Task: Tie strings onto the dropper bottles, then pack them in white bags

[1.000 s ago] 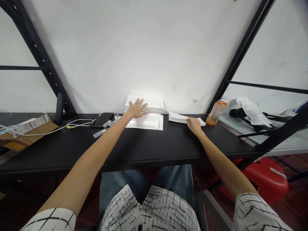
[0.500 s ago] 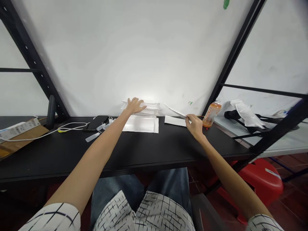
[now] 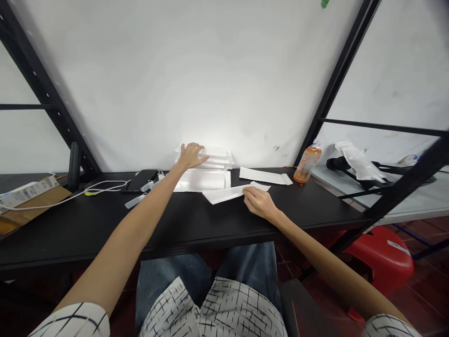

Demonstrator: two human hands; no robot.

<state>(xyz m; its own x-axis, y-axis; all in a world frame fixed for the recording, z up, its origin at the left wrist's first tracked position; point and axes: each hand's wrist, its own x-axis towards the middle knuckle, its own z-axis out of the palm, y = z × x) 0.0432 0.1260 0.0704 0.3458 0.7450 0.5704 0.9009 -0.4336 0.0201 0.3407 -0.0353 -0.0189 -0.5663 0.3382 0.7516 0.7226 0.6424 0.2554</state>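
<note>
My right hand [image 3: 259, 202] pinches a long white bubble mailer [image 3: 225, 194] near its right end, tilted just above the black table. My left hand [image 3: 191, 156] rests with fingers spread on a stack of white bubble mailers [image 3: 219, 161] leaning against the wall. In front of that stack lies another flat bubble mailer [image 3: 210, 180], partly behind the held one. A separate white mailer [image 3: 265, 176] lies flat farther right, beyond my right hand.
An orange drink bottle [image 3: 307, 162] stands at the right by the black frame post. To the left are a black phone [image 3: 141, 180], small translucent tags [image 3: 135, 201], a white cable [image 3: 108, 186] and a brown cardboard package [image 3: 31, 203]. A red stool [image 3: 386, 257] is below right.
My right hand has moved left and nearer, bringing the held mailer down toward the table in front of the stack. The flat mailer at right is now uncovered. My left hand stays on the stack.
</note>
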